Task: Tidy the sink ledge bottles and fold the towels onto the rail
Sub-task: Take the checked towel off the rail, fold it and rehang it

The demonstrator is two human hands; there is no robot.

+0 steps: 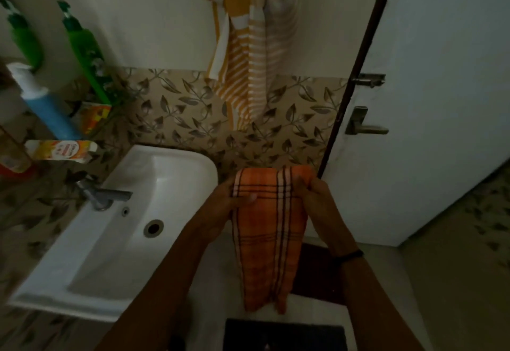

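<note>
Holding an orange checked towel [269, 240] by its top edge, two hands are raised just to the right of a white sink [82, 290]. The left hand [229, 201] pinches the towel's upper left corner, with the thumb lying across the front of the cloth. The right hand [314, 193] grips the upper right corner, with its fingers curled round the bunched fabric. A dark wristband [349, 255] circles the right wrist. The towel hangs straight down between the forearms as a narrow strip, and its lower end dangles above a dark mat [284, 334] on the floor.

Higher up, a yellow striped towel [242, 61] hangs against the wall [154, 19], above and slightly left of the orange one. What it hangs from is out of view.

On the left, beside the sink and behind its metal tap [102, 193], a green bottle [85, 47] and a blue bottle [47, 108] with a white pump top stand upright. An orange and yellow box [62, 150] lies on its side in front of them. On the right is a white door [441, 74] with a metal handle [364, 124].
</note>
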